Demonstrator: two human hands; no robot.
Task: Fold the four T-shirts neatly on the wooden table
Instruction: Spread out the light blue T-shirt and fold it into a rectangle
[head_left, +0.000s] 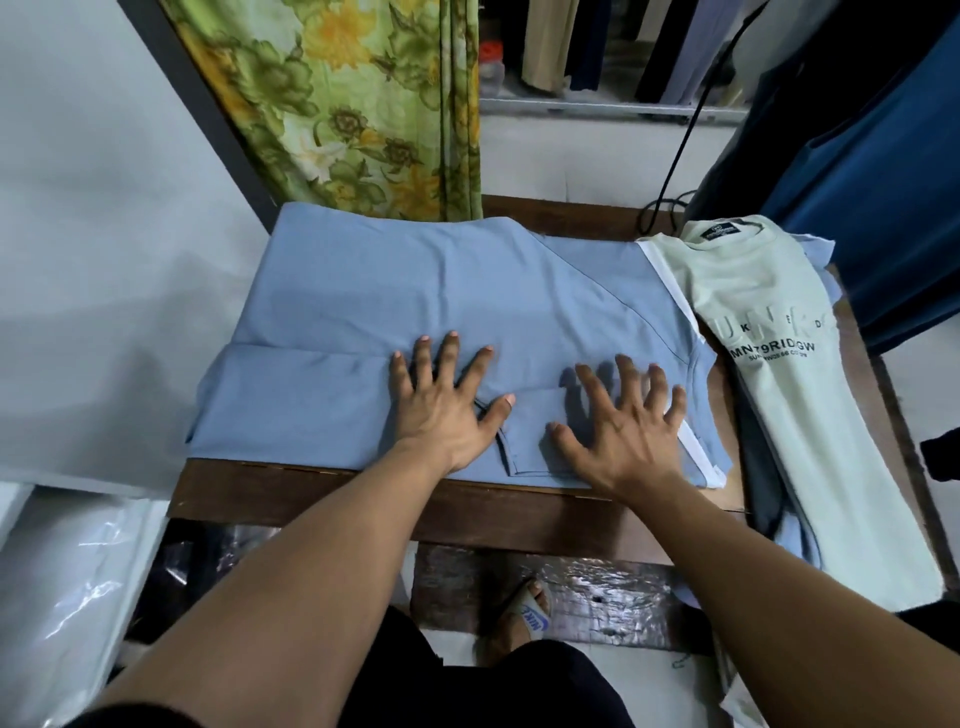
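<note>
T-shirt (389, 291), pale blue, white-edged, partly folded, long axis left–right on the bench (363, 499); our left hand (447, 410) and right hand (623, 431) press it, fingers spread.

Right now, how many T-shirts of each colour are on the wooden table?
Light blue cotton T-shirt, spread out: 1
Pale green printed T-shirt: 1
Dark grey fabric edge beneath it: 1
Light blue fabric edge beneath it: 1
Total: 4
</note>
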